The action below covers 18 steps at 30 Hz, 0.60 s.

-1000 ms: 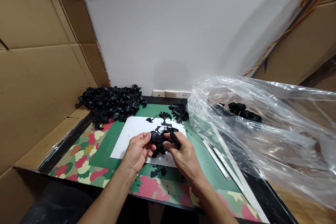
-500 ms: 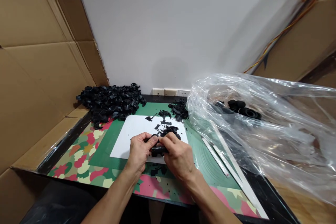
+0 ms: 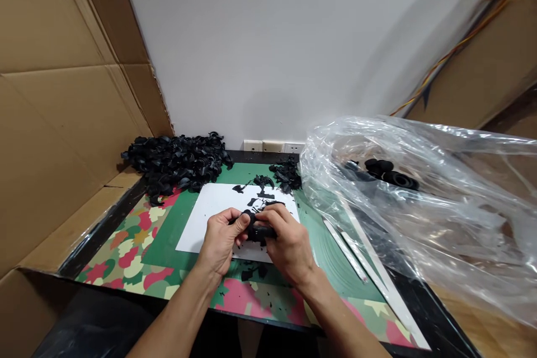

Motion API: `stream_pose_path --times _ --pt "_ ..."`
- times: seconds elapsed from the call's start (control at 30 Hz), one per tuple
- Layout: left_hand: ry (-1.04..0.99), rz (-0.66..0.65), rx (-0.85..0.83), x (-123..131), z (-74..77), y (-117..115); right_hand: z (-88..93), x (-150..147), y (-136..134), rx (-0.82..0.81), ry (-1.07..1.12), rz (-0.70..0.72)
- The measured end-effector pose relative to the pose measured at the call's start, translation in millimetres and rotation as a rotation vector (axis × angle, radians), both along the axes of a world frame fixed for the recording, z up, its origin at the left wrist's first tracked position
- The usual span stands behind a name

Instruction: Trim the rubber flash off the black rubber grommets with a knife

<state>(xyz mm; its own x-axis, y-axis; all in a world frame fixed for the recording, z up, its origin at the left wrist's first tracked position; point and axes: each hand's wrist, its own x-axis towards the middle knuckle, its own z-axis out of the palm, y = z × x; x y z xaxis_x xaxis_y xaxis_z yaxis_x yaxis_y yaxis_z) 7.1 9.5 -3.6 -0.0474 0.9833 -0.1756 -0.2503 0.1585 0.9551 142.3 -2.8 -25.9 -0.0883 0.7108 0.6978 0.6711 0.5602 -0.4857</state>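
Just above the white sheet (image 3: 195, 232), both my hands meet around a black rubber-like part (image 3: 260, 231). My left hand (image 3: 222, 238) pinches its left end between thumb and fingers. My right hand (image 3: 289, 243) is curled around its right end, and its thumb and index finger press close to the left thumb. The fingers hide much of the part, so its full shape cannot be told. Behind it, thin black scraps (image 3: 264, 190) lie scattered on the sheet. More scraps (image 3: 254, 273) lie on the green mat (image 3: 163, 246) in front.
A large heap of curled black scraps (image 3: 180, 162) stands at the back left, beside a cardboard wall (image 3: 62, 78). A smaller pile (image 3: 287, 173) sits at the back. On the right, a clear plastic bag (image 3: 440, 224) holds black round parts (image 3: 396, 179). White strips (image 3: 344, 249) lie nearby.
My right hand has shifted slightly right and its fingers have opened a little from my left hand. More of the black part shows between the hands.
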Motion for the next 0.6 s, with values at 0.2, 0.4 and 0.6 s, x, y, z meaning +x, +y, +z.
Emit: stream_pose_path --times 0.2,0.4,0.6 --pt "-0.051 -0.026 -0.029 2 -3.1 -2 0.0 -4 -3 0.132 -0.323 -0.096" --pt "0.018 -0.001 0.163 8 -4.5 -10 -4.5 -13 0 0.000 -0.333 -0.251" --pt "-0.147 0.101 0.162 3 -8.9 -9 2.0 22 13 -0.364 -0.045 -0.395"
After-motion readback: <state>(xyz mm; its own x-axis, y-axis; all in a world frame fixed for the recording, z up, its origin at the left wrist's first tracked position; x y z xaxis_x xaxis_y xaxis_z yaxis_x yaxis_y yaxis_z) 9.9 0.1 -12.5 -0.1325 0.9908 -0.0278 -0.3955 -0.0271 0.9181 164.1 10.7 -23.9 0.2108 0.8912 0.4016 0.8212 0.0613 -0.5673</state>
